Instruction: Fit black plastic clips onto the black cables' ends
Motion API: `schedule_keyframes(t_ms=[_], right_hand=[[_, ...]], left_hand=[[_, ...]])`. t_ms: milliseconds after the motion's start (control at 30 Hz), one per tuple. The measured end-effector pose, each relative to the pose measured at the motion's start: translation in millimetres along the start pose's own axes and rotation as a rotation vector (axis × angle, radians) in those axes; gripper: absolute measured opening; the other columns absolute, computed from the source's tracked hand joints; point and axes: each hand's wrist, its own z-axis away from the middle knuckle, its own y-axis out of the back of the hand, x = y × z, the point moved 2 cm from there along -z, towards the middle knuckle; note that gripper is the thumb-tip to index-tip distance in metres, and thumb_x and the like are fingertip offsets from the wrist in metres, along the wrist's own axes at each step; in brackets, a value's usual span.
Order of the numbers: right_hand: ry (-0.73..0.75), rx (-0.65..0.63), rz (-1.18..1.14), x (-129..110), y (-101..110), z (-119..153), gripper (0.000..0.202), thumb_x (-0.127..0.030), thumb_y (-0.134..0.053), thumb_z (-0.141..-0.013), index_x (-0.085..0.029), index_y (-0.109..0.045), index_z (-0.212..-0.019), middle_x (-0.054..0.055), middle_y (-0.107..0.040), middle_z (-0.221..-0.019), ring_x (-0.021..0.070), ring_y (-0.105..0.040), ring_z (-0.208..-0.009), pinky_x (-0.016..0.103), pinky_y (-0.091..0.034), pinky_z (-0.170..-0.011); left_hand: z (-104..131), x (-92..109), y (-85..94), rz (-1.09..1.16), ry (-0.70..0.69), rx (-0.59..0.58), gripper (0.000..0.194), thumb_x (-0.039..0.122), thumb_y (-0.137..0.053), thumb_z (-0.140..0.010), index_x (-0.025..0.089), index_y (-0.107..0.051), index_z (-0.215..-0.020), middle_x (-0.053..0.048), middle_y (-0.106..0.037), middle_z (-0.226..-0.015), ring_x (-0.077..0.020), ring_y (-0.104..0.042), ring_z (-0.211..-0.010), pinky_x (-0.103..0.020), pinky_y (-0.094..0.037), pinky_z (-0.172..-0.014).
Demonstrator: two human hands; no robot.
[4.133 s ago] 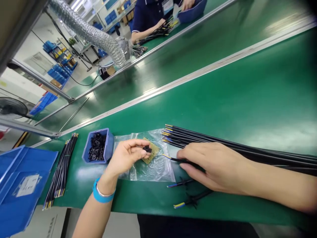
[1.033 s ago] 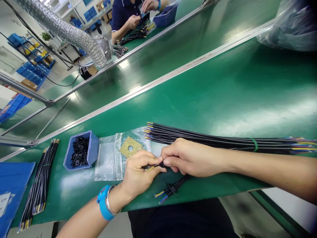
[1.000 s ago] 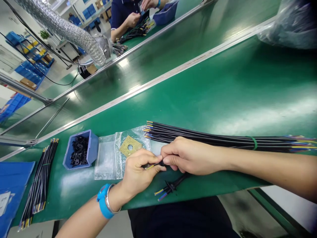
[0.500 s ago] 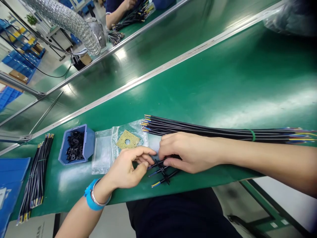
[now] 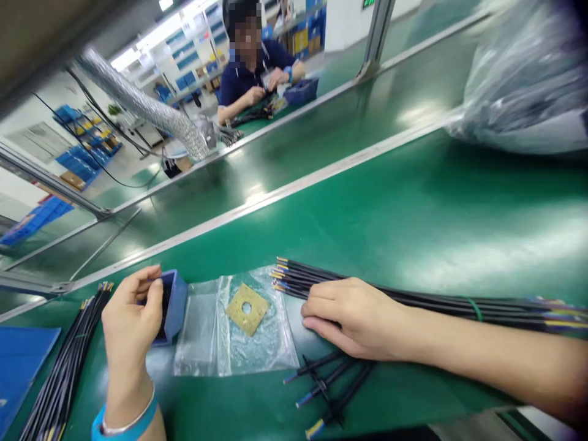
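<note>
My left hand (image 5: 133, 306) is at the blue plastic bin (image 5: 177, 306), its fingers bent over the near-left rim and the thumb apart from them. Nothing shows between those fingers; the hand hides most of the bin's inside. My right hand (image 5: 353, 318) lies beside a tied bundle of black cables (image 5: 413, 297), fingers curled and thumb close to them. Whatever is under its fingers is hidden. Below this hand, several loose black cables (image 5: 340, 373) with coloured wire ends run out from under the forearm. A thin black clip-like part (image 5: 321, 387) lies across them.
Clear plastic bags (image 5: 197, 331) lie mid-bench, with a yellow square sponge (image 5: 248, 309) with a hole on top. Another cable bundle (image 5: 68, 367) and a blue sheet (image 5: 27, 373) are at left. A large plastic bag (image 5: 528, 92) stands far right. A co-worker (image 5: 257, 79) sits across.
My left hand has left the loose cables and moved left to the blue bin. The right hand has moved slightly off the clip-like part. The view has tilted up, showing the co-worker.
</note>
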Motion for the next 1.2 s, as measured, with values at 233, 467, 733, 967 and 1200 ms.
schedule_keyframes(t_ms=[233, 467, 733, 967, 1200], right_hand=[[-0.073, 0.200, 0.347, 11, -6, -6, 0.012, -0.012, -0.054, -0.083, -0.016, -0.061, -0.074, 0.006, -0.055, -0.075, 0.0205, -0.044, -0.070, 0.032, -0.035, -0.064], [-0.109, 0.179, 0.391, 8, -10, -5, 0.011, -0.011, -0.055, -0.080, -0.016, -0.057, -0.071, 0.006, -0.053, -0.074, 0.0211, -0.042, -0.071, 0.034, -0.032, -0.065], [-0.069, 0.210, 0.284, 4, -9, -4, 0.012, -0.012, -0.051, -0.078, -0.016, -0.054, -0.067, 0.005, -0.053, -0.071, 0.0193, -0.041, -0.069, 0.033, -0.032, -0.064], [0.002, 0.053, 0.253, -8, -14, 2, 0.013, -0.009, -0.046, -0.076, -0.017, -0.055, -0.078, 0.004, -0.056, -0.075, 0.0186, -0.046, -0.066, 0.031, -0.036, -0.062], [-0.005, -0.080, 0.286, -10, -15, 1, 0.013, -0.009, -0.049, -0.076, -0.019, -0.056, -0.081, 0.004, -0.058, -0.076, 0.0196, -0.053, -0.066, 0.031, -0.038, -0.060]], left_hand=[[-24, -50, -4.8, -0.489, 0.063, -0.521, 0.034, 0.031, -0.054, -0.079, 0.018, -0.067, -0.108, -0.010, -0.070, -0.108, -0.0274, -0.063, -0.100, -0.037, -0.046, -0.088], [-22, -46, -12.8, -0.540, 0.030, -0.510, 0.019, 0.025, -0.048, -0.081, 0.020, -0.064, -0.088, -0.007, -0.070, -0.091, -0.0254, -0.062, -0.087, -0.035, -0.043, -0.078], [-19, -40, -12.5, -0.547, -0.102, -0.431, 0.015, 0.026, -0.048, -0.079, 0.021, -0.061, -0.074, -0.008, -0.064, -0.089, -0.0263, -0.056, -0.085, -0.036, -0.042, -0.079], [-15, -30, -14.7, -0.418, -0.042, -0.460, 0.014, 0.024, -0.046, -0.079, 0.022, -0.059, -0.076, -0.004, -0.066, -0.081, -0.0240, -0.059, -0.084, -0.031, -0.043, -0.073], [-19, -31, -15.5, -0.362, -0.013, -0.478, 0.019, 0.023, -0.049, -0.079, 0.023, -0.065, -0.089, -0.003, -0.071, -0.086, -0.0240, -0.063, -0.085, -0.031, -0.044, -0.071]])
